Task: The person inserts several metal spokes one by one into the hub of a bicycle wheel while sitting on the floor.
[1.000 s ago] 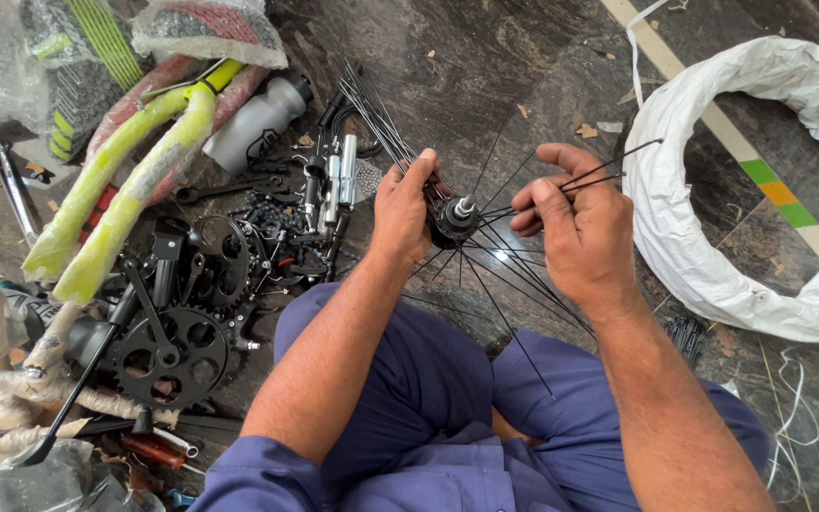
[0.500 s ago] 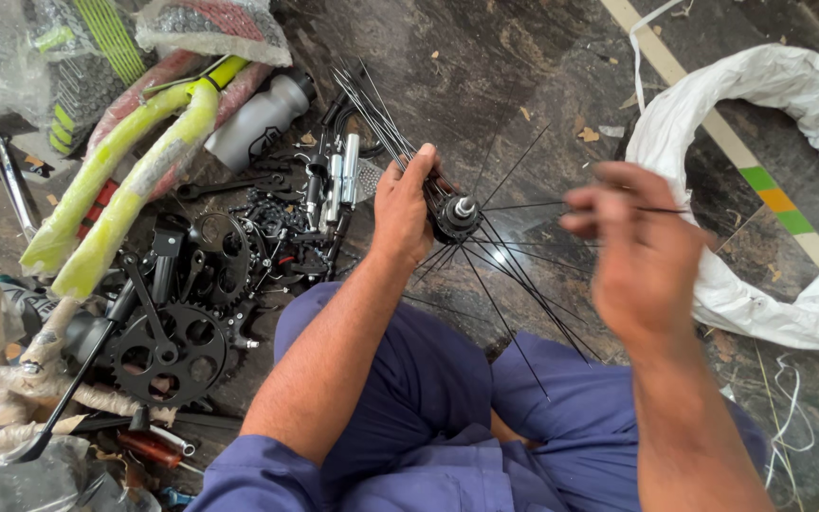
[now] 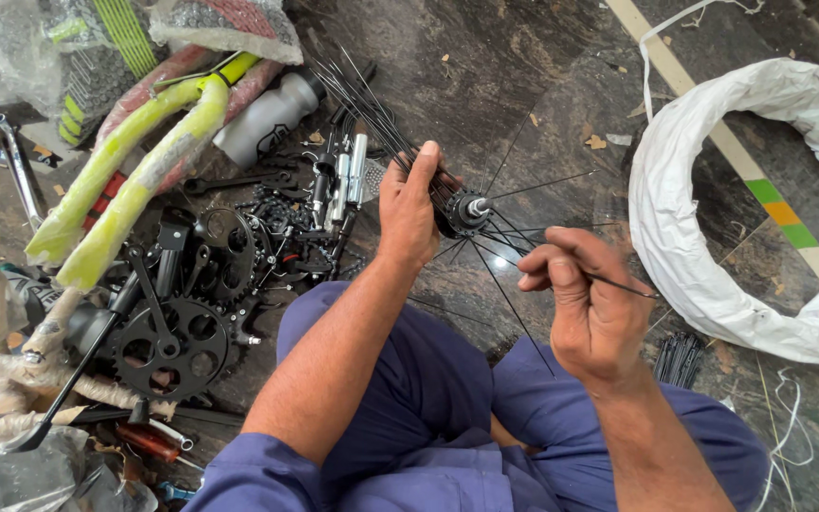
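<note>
Wheel hub (image 3: 466, 212) w/ spokes fanning out, above knees, over dark floor. Left hand (image 3: 409, 210) fingers wrapped on hub. Right hand (image 3: 588, 301), just right of hub, fingers pinching one spoke (image 3: 623, 283). White-wrapped rim (image 3: 713, 256) further right; black chainring (image 3: 177, 346) well left.

The hub (image 3: 471, 210) is dark metal with a bright, shiny axle end, and the spokes (image 3: 509, 303) fanning from it are thin black wire with a dull sheen. The chainring (image 3: 171, 346) looks matt black metal, the bottle (image 3: 267, 118) smooth grey plastic. The white tyre wrapping (image 3: 713, 275) is crinkled plastic, and the stone floor (image 3: 523, 66) is dark and polished.
</note>
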